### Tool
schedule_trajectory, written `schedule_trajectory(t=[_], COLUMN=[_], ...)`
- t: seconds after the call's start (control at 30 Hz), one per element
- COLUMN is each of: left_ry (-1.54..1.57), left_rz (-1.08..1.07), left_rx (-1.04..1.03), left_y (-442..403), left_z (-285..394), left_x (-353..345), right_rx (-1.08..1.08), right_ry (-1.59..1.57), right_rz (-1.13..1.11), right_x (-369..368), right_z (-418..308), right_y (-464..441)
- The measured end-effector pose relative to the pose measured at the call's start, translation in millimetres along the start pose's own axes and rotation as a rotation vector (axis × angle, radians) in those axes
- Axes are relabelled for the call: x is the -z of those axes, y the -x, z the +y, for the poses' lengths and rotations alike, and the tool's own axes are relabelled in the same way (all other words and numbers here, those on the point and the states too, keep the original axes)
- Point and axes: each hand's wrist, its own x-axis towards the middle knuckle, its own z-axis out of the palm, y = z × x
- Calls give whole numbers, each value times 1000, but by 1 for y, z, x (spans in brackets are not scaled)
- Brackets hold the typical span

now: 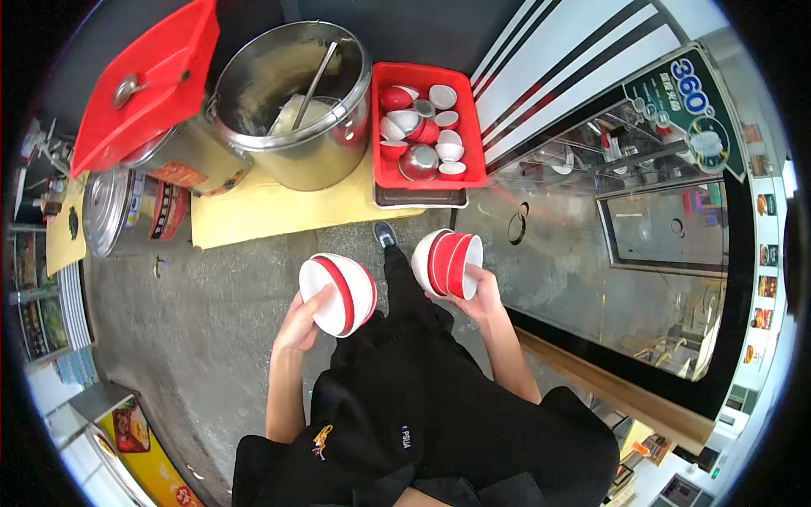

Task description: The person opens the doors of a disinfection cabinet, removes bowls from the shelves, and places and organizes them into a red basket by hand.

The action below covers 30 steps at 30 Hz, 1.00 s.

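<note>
My left hand (pixel 300 324) is closed on a stack of white bowls (pixel 329 296) with red outer bands, the thumb pressed inside the nearest one. On the other side, my right hand (pixel 480 296) grips a stack of smaller red and white bowls (pixel 448 264), tilted sideways with the openings to the right. Both stacks are held in the air in front of my body, apart from each other. Ahead of them stands a red plastic basin (pixel 479 160) holding several red and white bowls and some metal ones.
A large steel pot (pixel 325 165) with a ladle (pixel 314 84) stands on a yellow board (pixel 279 218). To its left are a red tray (pixel 152 76) bearing a spoon and a lidded steel container (pixel 110 211). A glass-fronted cabinet (pixel 583 262) runs along the right.
</note>
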Motion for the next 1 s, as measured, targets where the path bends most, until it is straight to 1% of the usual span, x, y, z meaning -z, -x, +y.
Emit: schedule_trajectory(t=[0.07, 0.1, 0.13, 0.23, 0.27, 0.37, 0.4, 0.47, 0.53, 0.6, 0.63, 0.7, 0.73, 0.8, 0.83, 0.93, 1.0], left_ry=[-1, 19, 11, 2, -3, 10, -4, -10, 2, -9, -20, -26, -27, -37, -26, -24, 31], left_rz=[47, 41, 36, 51, 110, 113, 121, 185, 229, 277, 307, 326, 331, 331, 349, 363, 409], left_rx=[61, 51, 59, 66, 82, 53, 50, 76, 91, 106, 113, 134, 144, 182, 188, 202, 209], left_y=[-23, -36, -51, -95, -106, -136, -144, -160, -172, -184, -188, -196, -199, -205, -207, -208, -208], left_z=[10, 15, 22, 40, 48, 75, 83, 96, 107, 113, 115, 112, 111, 114, 113, 112, 114], left_x=[-8, -13, -16, -25, -32, -50, -55, -65, -74, -81, -84, -86, -85, -90, -94, -99, -104], right_rx=[11, -1, -8, -17, -19, -154, -165, -204, -228, -104, -121, -283, -297, -351, -358, -464, -528], right_ry=[12, 19, 9, 68, 62, 106, 104, 257, 306, 413, 406, 752, 741, 884, 870, 909, 936], right_rz=[63, 132, 71, 7, 5, 53, 47, 60, 25, -54, -52, 242, 247, 185, 188, 276, 335], right_x=[3, 0, 20, 45, 56, 81, 77, 74, 103, 139, 122, 72, 76, 84, 83, 74, 69], right_z=[-13, -22, -27, -53, -61, -87, -99, -116, -114, -99, -106, -126, -121, -111, -107, -93, -85], right_y=[-36, -56, -91, -182, -211, -303, -325, -361, -422, -490, -497, -496, -510, -538, -547, -569, -577])
